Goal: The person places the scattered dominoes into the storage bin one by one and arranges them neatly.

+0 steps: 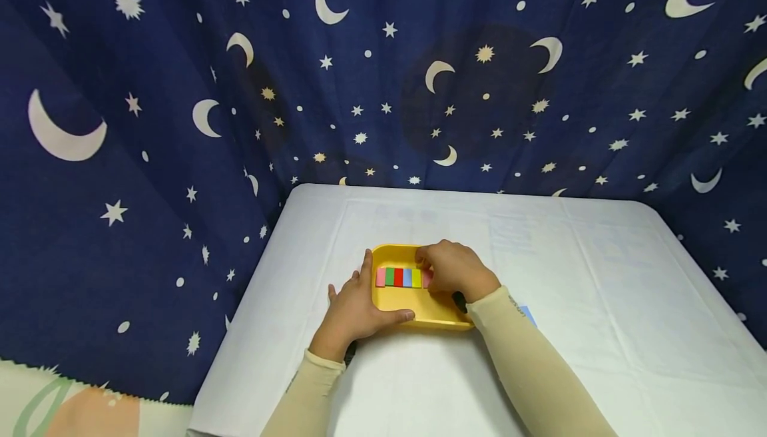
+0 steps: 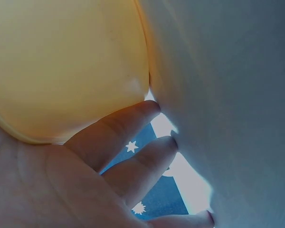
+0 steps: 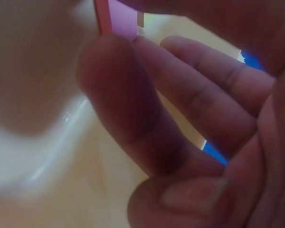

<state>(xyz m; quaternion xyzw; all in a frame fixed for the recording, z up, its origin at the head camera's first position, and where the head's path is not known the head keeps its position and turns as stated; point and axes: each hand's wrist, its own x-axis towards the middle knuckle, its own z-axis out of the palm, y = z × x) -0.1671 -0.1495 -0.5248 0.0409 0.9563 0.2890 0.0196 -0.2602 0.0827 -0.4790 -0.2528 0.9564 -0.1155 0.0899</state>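
A yellow plastic tray [image 1: 419, 304] lies on the white table. Inside it, a row of small flat blocks runs left to right: pink, green, red [image 1: 398, 278], blue, yellow and pink again. The right hand [image 1: 455, 267] reaches into the tray and pinches the pink block [image 1: 427, 278] at the row's right end; its pink face [image 3: 123, 19] shows past the fingertips in the right wrist view. At the tray's left side, the left hand [image 1: 353, 307] rests spread against the wall, thumb along the near rim. Its fingers lie outside the yellow wall [image 2: 71, 71] in the left wrist view.
A white cloth [image 1: 599, 330] covers the table. A small blue item [image 1: 528, 315] lies partly hidden behind the right sleeve [image 1: 533, 364]. A dark blue curtain [image 1: 383, 77] with moons and stars hangs behind the table and along its sides.
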